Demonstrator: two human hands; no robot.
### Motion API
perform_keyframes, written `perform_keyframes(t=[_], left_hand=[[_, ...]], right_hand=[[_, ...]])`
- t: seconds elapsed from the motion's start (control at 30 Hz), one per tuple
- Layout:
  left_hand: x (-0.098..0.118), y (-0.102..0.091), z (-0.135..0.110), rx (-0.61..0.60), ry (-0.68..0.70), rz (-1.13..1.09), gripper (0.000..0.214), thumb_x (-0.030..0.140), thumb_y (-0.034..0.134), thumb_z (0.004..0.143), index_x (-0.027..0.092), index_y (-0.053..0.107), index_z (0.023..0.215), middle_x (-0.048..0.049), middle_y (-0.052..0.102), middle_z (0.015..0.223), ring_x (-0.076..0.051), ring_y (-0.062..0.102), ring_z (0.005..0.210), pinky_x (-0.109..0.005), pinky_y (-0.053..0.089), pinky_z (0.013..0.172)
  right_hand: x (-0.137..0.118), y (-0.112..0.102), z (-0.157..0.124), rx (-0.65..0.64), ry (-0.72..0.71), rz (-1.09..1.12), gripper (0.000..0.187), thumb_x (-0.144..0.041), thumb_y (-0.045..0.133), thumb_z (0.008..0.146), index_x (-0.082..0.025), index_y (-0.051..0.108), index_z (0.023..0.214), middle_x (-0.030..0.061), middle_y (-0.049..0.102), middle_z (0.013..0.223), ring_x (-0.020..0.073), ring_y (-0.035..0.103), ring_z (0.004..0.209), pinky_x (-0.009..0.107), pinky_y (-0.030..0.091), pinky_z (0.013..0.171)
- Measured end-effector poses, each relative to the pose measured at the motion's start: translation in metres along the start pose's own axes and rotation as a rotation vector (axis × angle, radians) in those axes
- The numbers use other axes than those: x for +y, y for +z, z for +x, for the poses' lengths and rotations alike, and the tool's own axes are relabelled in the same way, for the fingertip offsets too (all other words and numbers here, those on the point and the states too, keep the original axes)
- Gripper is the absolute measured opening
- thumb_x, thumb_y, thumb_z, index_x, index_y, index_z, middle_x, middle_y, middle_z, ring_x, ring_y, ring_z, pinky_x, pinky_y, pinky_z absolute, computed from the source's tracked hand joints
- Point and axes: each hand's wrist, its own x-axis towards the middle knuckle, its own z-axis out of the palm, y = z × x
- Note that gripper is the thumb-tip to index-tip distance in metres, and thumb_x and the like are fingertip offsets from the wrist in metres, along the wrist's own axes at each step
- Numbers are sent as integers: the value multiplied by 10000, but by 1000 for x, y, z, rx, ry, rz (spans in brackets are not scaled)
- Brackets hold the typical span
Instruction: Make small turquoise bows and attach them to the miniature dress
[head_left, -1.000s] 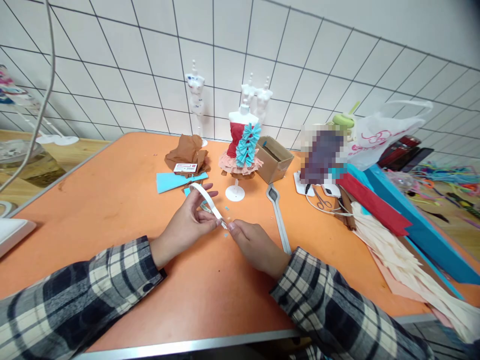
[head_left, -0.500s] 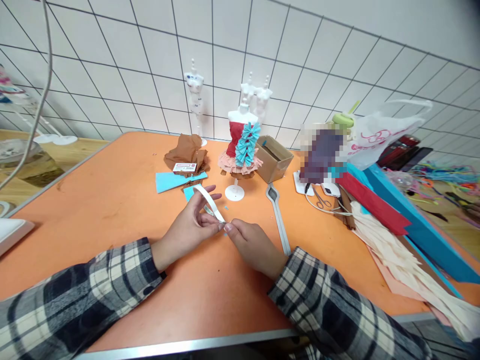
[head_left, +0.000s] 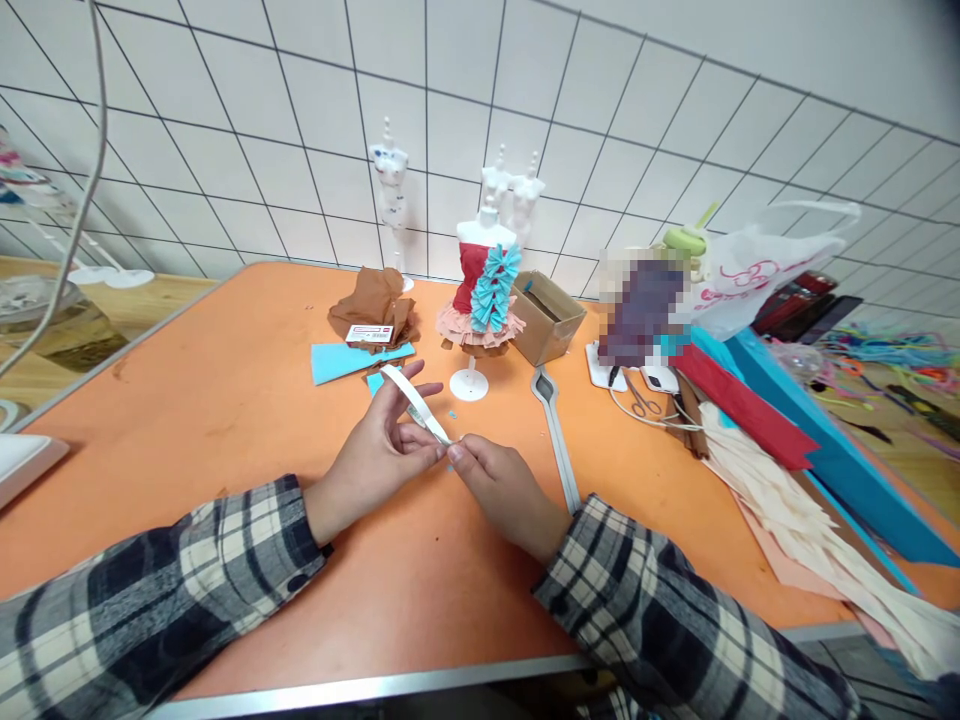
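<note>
My left hand point(head_left: 379, 455) pinches a narrow white strip point(head_left: 415, 398) between thumb and fingers, and the strip curves up over my raised fingers. My right hand point(head_left: 501, 485) pinches the strip's lower end just right of the left thumb. Both hands rest low over the orange table point(head_left: 225, 400). A small turquoise paper piece point(head_left: 375, 381) lies just behind the left hand. Behind the hands stands a small mannequin point(head_left: 484, 290) dressed in red, turquoise ruffles and a pink skirt.
A turquoise paper sheet point(head_left: 345, 361) and brown crumpled paper point(head_left: 375, 300) lie at the back left. A cardboard box point(head_left: 551, 317), a grey tool point(head_left: 556, 430), scissors point(head_left: 640, 398), and red, blue and cream sheets point(head_left: 787, 470) lie to the right. Bare mannequins point(head_left: 391, 190) stand by the wall.
The hands stayed almost in place. My right hand shifted slightly up and left along the strip, and my left fingers spread a little more.
</note>
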Motion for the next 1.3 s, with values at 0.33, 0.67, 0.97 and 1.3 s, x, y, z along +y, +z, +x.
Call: perform_keyframes(t=[0.33,0.67,0.97,1.3], left_hand=[[1,0,0,3,2,-6,977,227,774,683,340,213,1476,-157,425,1438,-94,688,650,-305,585,672],[-1,-1,1,-31,6,-10,965,208,758,687,349,218,1474,-160,423,1434,-84,681,641,-291,574,661],[-2,-2,1,-27,6,-21,980,208,771,694,363,207,1480,-143,416,1447,-94,689,673,-300,583,688],[-2,-3,1,-65,0,-29,993,224,780,692,376,201,1484,-137,423,1433,-74,666,661,-277,569,672]], right_hand=[[-4,-2,0,-20,43,130,317,-408,396,964,-199,520,761,-29,497,650,129,486,648,241,323,584],[-7,-3,0,-61,113,184,318,-417,409,955,-199,531,759,-43,403,562,132,452,585,247,319,543],[-8,-4,1,-71,86,167,311,-394,393,963,-196,566,797,-45,382,558,131,450,572,248,325,536],[-10,-8,2,-91,104,143,325,-386,421,953,-197,485,696,-47,381,560,110,424,545,232,293,513]])
